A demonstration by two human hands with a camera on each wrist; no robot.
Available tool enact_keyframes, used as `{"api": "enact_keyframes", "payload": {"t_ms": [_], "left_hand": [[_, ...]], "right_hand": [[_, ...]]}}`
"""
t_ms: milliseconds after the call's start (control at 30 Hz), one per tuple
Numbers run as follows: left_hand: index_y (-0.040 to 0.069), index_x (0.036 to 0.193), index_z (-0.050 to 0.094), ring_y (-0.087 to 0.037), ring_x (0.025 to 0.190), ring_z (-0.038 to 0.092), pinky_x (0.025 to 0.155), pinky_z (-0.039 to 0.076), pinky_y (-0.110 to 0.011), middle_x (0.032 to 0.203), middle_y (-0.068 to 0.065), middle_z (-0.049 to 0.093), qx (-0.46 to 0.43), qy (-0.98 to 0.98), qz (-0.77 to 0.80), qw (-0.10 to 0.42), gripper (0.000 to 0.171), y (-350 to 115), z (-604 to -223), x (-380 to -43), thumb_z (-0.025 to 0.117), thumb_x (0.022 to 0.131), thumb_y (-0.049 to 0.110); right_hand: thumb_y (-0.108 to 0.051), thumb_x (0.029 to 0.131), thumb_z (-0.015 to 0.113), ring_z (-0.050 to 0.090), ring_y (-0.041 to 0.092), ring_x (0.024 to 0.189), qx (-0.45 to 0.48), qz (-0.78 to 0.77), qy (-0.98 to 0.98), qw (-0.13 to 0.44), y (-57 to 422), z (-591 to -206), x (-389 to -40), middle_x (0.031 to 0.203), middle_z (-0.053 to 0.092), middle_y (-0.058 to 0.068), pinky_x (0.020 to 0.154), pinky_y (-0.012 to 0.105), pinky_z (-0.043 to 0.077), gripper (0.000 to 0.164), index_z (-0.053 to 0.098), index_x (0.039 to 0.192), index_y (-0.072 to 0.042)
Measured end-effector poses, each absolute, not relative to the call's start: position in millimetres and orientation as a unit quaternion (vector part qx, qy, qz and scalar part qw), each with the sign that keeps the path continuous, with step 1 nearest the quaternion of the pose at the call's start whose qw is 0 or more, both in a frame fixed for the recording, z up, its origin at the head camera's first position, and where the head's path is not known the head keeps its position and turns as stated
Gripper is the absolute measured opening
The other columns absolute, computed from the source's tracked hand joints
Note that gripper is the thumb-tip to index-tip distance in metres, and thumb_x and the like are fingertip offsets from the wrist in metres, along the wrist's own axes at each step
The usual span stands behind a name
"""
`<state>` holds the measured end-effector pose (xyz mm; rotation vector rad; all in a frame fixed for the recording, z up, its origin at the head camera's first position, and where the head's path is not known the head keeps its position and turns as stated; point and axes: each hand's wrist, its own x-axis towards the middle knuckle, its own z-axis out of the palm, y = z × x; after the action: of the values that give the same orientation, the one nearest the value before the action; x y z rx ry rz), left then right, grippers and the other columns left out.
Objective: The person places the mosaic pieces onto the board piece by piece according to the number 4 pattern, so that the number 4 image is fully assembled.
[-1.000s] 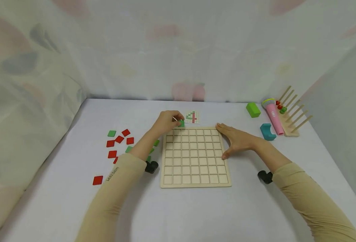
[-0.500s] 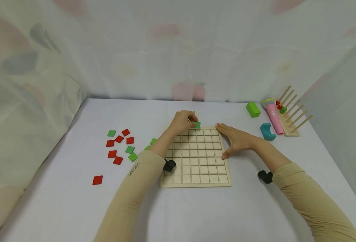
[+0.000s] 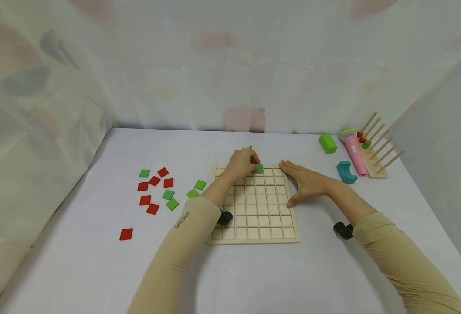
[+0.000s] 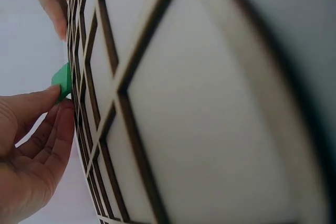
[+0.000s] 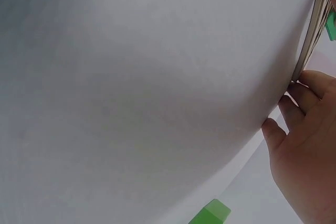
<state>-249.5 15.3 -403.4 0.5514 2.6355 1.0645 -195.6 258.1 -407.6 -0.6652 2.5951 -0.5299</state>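
Note:
My left hand (image 3: 243, 164) pinches a green square tile (image 3: 259, 168) between thumb and fingers at the top row of the wooden grid board (image 3: 258, 209). In the left wrist view the tile (image 4: 62, 81) stands tilted, its lower edge right at the board's surface. My right hand (image 3: 306, 181) rests at the board's right side, thumb and fingers spread, fingertips at the far right corner and thumb on the right edge. The right wrist view shows the fingers of that hand (image 5: 304, 129) along the board's edge. Behind my left hand, a small patterned card (image 3: 252, 148) is mostly hidden.
Loose red tiles (image 3: 145, 200) and green tiles (image 3: 172, 204) lie scattered left of the board. At the back right are a green block (image 3: 327, 143), a teal curved block (image 3: 346, 172), a pink toy microphone (image 3: 354, 152) and a wooden peg rack (image 3: 375, 168).
My left hand has moved right with the green tile, from behind the board's far edge, then down onto the top row. The right hand stays in place.

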Motion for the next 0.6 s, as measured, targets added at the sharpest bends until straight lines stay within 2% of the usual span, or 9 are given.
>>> {"api": "enact_keyframes", "payload": {"t_ms": [233, 500, 600], "left_hand": [[0.005, 0.097, 0.072, -0.022, 0.095, 0.068, 0.087, 0.055, -0.033, 0.099, -0.009, 0.074, 0.203, 0.904, 0.353, 0.128, 0.010, 14.1, -404.9, -248.7, 0.072, 0.088, 0.009], [0.007, 0.097, 0.073, -0.018, 0.094, 0.066, 0.085, 0.054, -0.028, 0.098, -0.006, 0.074, 0.217, 0.907, 0.335, 0.137, 0.008, 13.7, -404.0, -248.3, 0.071, 0.089, 0.009], [0.006, 0.099, 0.074, -0.020, 0.097, 0.068, 0.087, 0.055, -0.031, 0.101, -0.007, 0.074, 0.216, 0.907, 0.333, 0.137, 0.011, 13.7, -405.5, -248.2, 0.072, 0.089, 0.011]], "right_hand": [[-0.058, 0.064, 0.086, 0.007, 0.040, 0.155, -0.241, -0.184, 0.932, 0.200, 257.7, -407.5, -195.6, 0.167, 0.007, 0.019, 0.123, 0.060, 0.015, 0.134, 0.010, 0.157, 0.000], [-0.058, 0.064, 0.085, 0.007, 0.040, 0.155, -0.238, -0.187, 0.931, 0.201, 257.4, -405.6, -193.9, 0.167, 0.008, 0.020, 0.123, 0.060, 0.015, 0.133, 0.010, 0.157, 0.001], [-0.057, 0.064, 0.086, 0.008, 0.041, 0.155, -0.240, -0.188, 0.931, 0.200, 257.3, -405.8, -194.0, 0.167, 0.008, 0.020, 0.123, 0.060, 0.015, 0.133, 0.010, 0.157, 0.001]]}}
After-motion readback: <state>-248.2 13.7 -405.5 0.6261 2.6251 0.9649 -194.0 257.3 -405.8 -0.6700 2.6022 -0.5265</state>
